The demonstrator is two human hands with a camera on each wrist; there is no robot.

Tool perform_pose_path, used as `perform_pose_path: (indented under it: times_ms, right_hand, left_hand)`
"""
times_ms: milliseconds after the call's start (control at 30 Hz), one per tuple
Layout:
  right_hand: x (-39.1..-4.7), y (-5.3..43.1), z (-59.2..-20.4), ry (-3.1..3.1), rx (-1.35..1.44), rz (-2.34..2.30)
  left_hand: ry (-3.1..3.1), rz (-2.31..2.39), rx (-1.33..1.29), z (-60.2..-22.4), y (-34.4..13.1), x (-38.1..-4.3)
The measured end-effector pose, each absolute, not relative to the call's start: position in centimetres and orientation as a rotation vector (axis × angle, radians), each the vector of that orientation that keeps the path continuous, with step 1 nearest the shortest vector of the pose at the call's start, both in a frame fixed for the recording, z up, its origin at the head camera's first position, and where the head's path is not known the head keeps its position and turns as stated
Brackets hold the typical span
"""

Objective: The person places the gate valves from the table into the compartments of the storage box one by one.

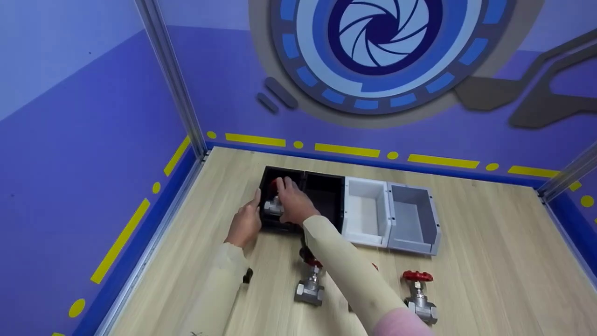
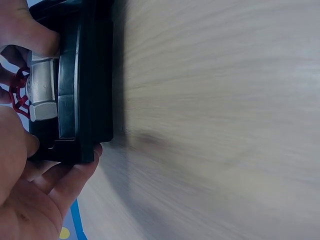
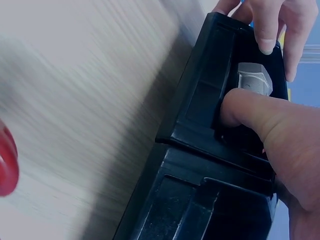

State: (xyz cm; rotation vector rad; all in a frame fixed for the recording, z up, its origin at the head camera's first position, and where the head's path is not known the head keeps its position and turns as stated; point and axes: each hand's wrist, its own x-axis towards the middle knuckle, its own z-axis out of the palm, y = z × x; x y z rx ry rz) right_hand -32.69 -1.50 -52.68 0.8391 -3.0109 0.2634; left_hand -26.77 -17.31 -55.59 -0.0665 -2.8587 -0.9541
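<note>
- Right hand (image 1: 297, 205): grasping one metal valve (image 1: 273, 208), thumb against the body, other fingers by its red handwheel (image 1: 274, 185).
- Position of that valve: within the leftmost black bin (image 1: 284, 169), body toward the near side, handwheel toward the back (contact with the bin floor cannot be told).
- Left hand (image 1: 246, 223): gripping the outer end wall of the same bin, thumb over the inner side, fingers along the outside.
- Bin row: second black bin (image 1: 325, 176), white bin (image 1: 366, 241) and grey bin (image 1: 411, 246) follow to the right, side by side.
- Nearer side of the wooden table (image 1: 494, 270): a middle valve (image 1: 309, 290) stands upright near the right forearm, red wheel on top; a right-hand valve (image 1: 421, 305) stands farther right, partly covered by the sleeve (image 1: 347, 266).
- Between these two, a bit of red shows past the forearm, mostly hidden.
</note>
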Motion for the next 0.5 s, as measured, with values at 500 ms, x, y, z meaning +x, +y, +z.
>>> perform_pose_path:
  times_ms: [500]
  right_hand:
    - [-33.14,-1.86,-52.62,-3.022,0.867,0.22]
  left_hand:
    - [-2.867,-1.003,-0.048,-55.52,-17.21,-26.71]
